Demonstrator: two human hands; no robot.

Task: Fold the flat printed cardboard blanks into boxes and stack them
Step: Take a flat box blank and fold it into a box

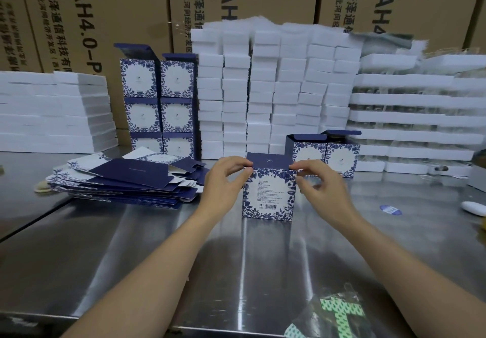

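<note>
A packing room or warehouse workstation, judging by the stock on all sides. Walled at the back by tall brown shipping cartons (86, 22) printed with large black Chinese lettering and a product code. Crowded in front of those with columns of white foam blocks (276, 85), more white slabs (55, 111) at the left, and stacked white trays (415, 117) at the right. Furnished with a bare stainless-steel tabletop (147, 245), scuffed and reflective. Loaded with identical goods in bulk: a heap of flat blue-and-white printed blanks (126, 180) and a neat stack of folded floral boxes (157, 101) against the cartons.
</note>
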